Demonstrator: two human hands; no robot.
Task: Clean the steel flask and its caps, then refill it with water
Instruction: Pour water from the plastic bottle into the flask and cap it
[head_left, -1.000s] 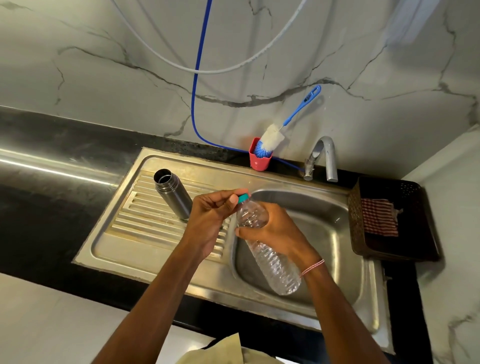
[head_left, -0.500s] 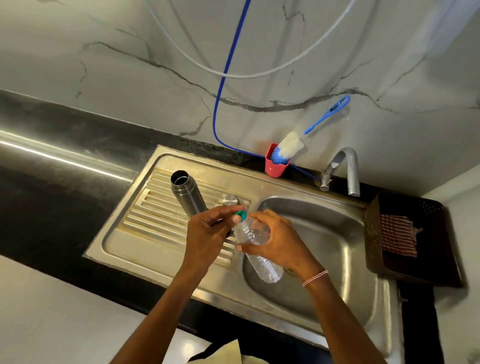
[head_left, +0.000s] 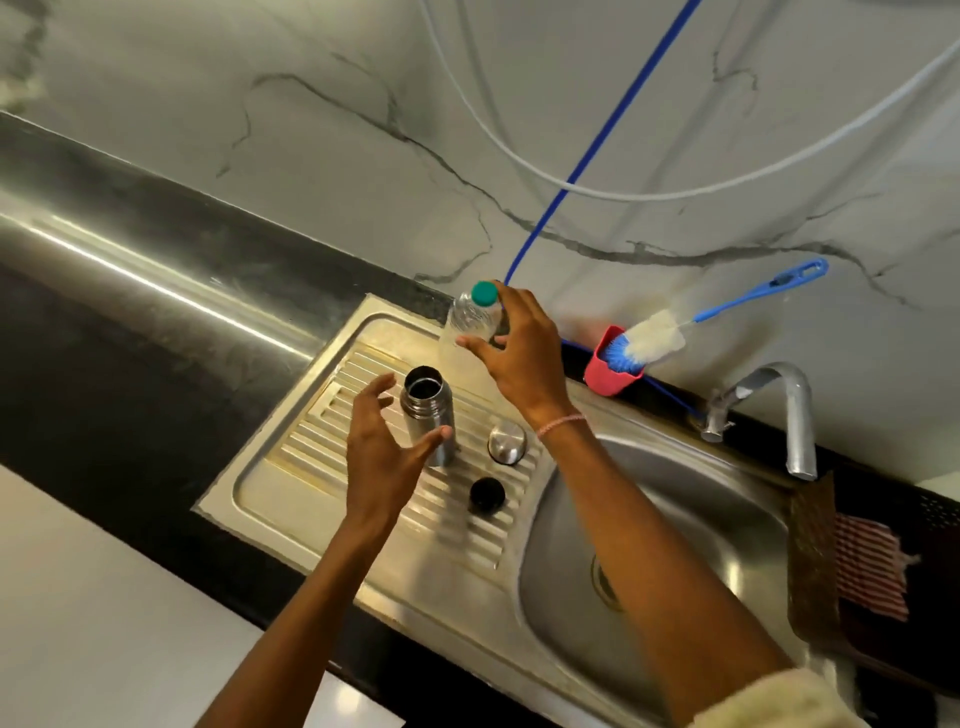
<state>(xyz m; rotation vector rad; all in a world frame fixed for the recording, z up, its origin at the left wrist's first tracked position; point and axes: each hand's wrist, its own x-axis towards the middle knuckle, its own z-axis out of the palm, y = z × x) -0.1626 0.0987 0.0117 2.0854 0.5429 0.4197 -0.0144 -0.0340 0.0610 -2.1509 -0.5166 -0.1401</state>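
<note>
View from above a stainless steel sink set into a black desk (head_left: 104, 364), against a white marble wall.

The steel flask (head_left: 427, 415) stands upright and uncapped on the ribbed drainboard (head_left: 306, 462), left of the basin (head_left: 701, 509). Its dark mouth faces the camera. Just to its right on the drainboard lie its two caps, apart from each other: a rounded steel cap (head_left: 507, 441) and, nearer the viewer, a black cap (head_left: 487, 494).

The person's left hand (head_left: 382, 452) hovers beside the flask with its fingers (head_left: 375, 391) spread wide, holding nothing. The thumb tip overlaps the flask's lower side; whether it touches cannot be told.

The right hand (head_left: 522, 353) reaches past the flask to the drainboard's back edge. Its fingers (head_left: 467, 343) wrap the upper part of a clear plastic bottle (head_left: 470, 325), which is upright and closed with a teal lid (head_left: 484, 293). A pink thread circles that wrist.

Behind the basin, a red holder (head_left: 610, 373) carries a blue-handled bottle brush (head_left: 652, 343) leaning right. A steel tap (head_left: 789, 410) curves over the basin's far right. A blue hose (head_left: 587, 166) and a white hose (head_left: 675, 196) hang across the wall. At the right edge, a brown basket (head_left: 810, 571) holds a red-and-white striped cloth (head_left: 867, 566).
</note>
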